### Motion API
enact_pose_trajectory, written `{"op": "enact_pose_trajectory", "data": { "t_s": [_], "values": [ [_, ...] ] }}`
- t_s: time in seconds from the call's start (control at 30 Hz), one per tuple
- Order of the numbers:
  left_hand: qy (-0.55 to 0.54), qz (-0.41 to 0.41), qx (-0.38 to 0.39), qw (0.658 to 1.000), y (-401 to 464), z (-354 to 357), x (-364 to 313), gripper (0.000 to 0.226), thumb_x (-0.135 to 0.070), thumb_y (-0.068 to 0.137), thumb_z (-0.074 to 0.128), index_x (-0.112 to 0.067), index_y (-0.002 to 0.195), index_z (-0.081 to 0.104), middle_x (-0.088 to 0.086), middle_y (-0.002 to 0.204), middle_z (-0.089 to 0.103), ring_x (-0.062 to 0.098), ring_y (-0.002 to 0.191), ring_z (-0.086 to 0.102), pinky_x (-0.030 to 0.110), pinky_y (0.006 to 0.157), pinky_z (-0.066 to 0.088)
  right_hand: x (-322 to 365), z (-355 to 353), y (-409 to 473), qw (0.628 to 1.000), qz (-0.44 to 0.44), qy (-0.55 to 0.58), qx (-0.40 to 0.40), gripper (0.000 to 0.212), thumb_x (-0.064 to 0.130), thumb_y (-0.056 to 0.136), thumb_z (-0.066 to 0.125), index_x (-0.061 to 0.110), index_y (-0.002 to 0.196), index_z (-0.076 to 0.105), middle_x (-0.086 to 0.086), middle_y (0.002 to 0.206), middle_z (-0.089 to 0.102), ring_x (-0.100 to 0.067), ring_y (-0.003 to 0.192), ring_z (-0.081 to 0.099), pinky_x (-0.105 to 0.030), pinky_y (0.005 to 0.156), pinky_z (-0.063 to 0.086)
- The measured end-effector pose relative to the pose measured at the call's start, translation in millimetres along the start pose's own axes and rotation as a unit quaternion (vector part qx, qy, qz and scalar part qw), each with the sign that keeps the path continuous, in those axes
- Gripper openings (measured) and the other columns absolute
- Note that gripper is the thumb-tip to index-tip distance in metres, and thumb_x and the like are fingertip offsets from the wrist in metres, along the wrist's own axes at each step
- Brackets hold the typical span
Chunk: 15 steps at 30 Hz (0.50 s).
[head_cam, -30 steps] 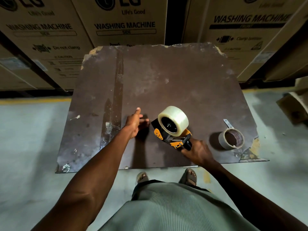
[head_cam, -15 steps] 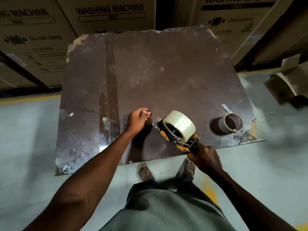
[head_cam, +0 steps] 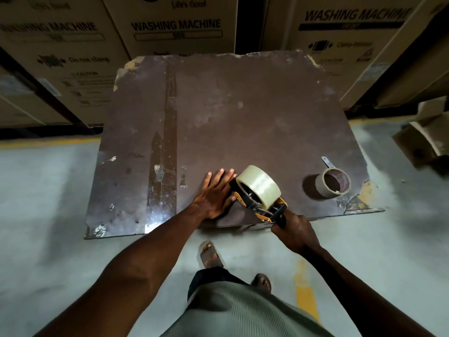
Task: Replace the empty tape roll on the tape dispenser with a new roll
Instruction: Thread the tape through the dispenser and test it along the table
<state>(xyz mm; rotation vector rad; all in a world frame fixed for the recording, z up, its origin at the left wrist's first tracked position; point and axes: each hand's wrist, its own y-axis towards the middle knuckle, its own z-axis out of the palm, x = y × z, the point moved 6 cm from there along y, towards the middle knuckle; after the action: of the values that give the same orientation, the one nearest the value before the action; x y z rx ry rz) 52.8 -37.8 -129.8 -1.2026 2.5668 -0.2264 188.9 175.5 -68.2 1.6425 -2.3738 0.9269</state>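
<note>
1. On the dark brown, scratched board surface [head_cam: 243, 113], near its front edge, sits a black and orange tape dispenser [head_cam: 261, 205].
2. A fat new roll of clear shiny tape [head_cam: 258, 184] is fitted on the tape dispenser and stands up on its edge.
3. The right hand [head_cam: 295, 233] is clenched around the black handle of the tape dispenser, at the front edge of the surface.
4. The left hand [head_cam: 215, 192] lies flat and open on the surface, with its fingers spread, grasping nothing.
5. The left hand is just beside the front end of the tape dispenser, and its fingertips touch or nearly touch it.
6. An empty tan cardboard tape roll [head_cam: 332, 182] lies on the surface to the right, well apart from the tape dispenser.
7. A short strip of tape [head_cam: 328, 162] sticks up from the back of the empty roll.
8. The corner of the surface near the empty roll is chipped and broken.
9. Big brown cardboard boxes [head_cam: 175, 25] stand behind the surface, with "WASHING MACHINE" printed on them.
10. A grey floor [head_cam: 43, 190] is under everything, with a yellow line [head_cam: 306, 293] painted on it.
11. Two feet in sandals [head_cam: 211, 255] show on the floor below the surface.
</note>
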Motion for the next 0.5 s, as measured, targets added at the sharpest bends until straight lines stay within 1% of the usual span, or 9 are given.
{"op": "enact_pose_trajectory", "data": {
  "t_s": [0.13, 0.23, 0.3, 0.37, 0.43, 0.5],
  "values": [
    [0.047, -0.001, 0.022, 0.999, 1.6, -1.1, -1.3, 0.072, -0.057, 0.095, 0.007, -0.018, 0.156, 0.011, -0.001, 0.167, 0.003, 0.029, 0.152, 0.003, 0.058, 0.12, 0.008, -4.1, 1.9, 7.7, 0.998, -0.006, 0.048, 0.037, 0.026, 0.028, 0.079, 0.064, 0.018, 0.102, 0.059, -0.01, 0.086, 0.07, -0.037, 0.083, 0.065, -0.032, 0.065, 0.045],
    [0.066, -0.001, 0.022, 0.998, 2.1, -3.7, -3.0, 0.072, -0.054, 0.096, 0.006, -0.016, 0.156, 0.016, 0.001, 0.167, 0.005, 0.031, 0.152, 0.007, 0.058, 0.119, 0.011, -8.2, 7.7, 12.2, 0.992, 0.015, 0.092, 0.079, 0.02, 0.028, 0.075, 0.064, 0.019, 0.092, 0.06, -0.004, 0.077, 0.072, -0.028, 0.074, 0.071, -0.033, 0.067, 0.055],
    [0.078, 0.003, 0.024, 0.997, 1.5, -6.4, -6.0, 0.072, -0.053, 0.096, 0.007, -0.015, 0.156, 0.016, 0.003, 0.167, 0.004, 0.032, 0.152, 0.007, 0.058, 0.119, 0.011, -9.1, 10.6, 14.9, 0.984, 0.034, 0.134, 0.112, 0.016, 0.021, 0.077, 0.065, 0.018, 0.092, 0.062, -0.004, 0.075, 0.072, -0.023, 0.07, 0.073, -0.029, 0.059, 0.053],
    [0.091, 0.02, 0.024, 0.995, 0.0, -7.8, -10.7, 0.073, -0.053, 0.096, 0.014, -0.013, 0.156, 0.017, 0.006, 0.166, 0.005, 0.032, 0.152, 0.005, 0.059, 0.119, 0.009, -8.8, 13.5, 17.1, 0.976, 0.051, 0.153, 0.144, 0.019, 0.017, 0.076, 0.065, 0.018, 0.096, 0.064, -0.005, 0.079, 0.073, -0.022, 0.069, 0.075, -0.03, 0.055, 0.053],
    [0.106, 0.067, 0.014, 0.992, -0.2, -6.7, -19.1, 0.074, -0.053, 0.094, 0.023, -0.01, 0.155, 0.022, 0.011, 0.165, 0.013, 0.034, 0.152, 0.007, 0.06, 0.119, 0.009, -9.3, 16.4, 19.6, 0.974, 0.06, 0.143, 0.163, 0.024, 0.017, 0.073, 0.066, 0.017, 0.097, 0.066, -0.006, 0.082, 0.075, -0.026, 0.071, 0.075, -0.035, 0.058, 0.056],
    [0.103, 0.111, 0.018, 0.988, 3.1, -3.8, -23.5, 0.077, -0.056, 0.093, 0.03, -0.009, 0.154, 0.025, 0.014, 0.163, 0.021, 0.035, 0.152, 0.009, 0.059, 0.119, 0.011, -9.7, 19.1, 21.4, 0.969, 0.067, 0.168, 0.17, 0.029, 0.013, 0.071, 0.067, 0.015, 0.1, 0.067, -0.008, 0.082, 0.075, -0.025, 0.068, 0.074, -0.032, 0.054, 0.054]
  ]
}}
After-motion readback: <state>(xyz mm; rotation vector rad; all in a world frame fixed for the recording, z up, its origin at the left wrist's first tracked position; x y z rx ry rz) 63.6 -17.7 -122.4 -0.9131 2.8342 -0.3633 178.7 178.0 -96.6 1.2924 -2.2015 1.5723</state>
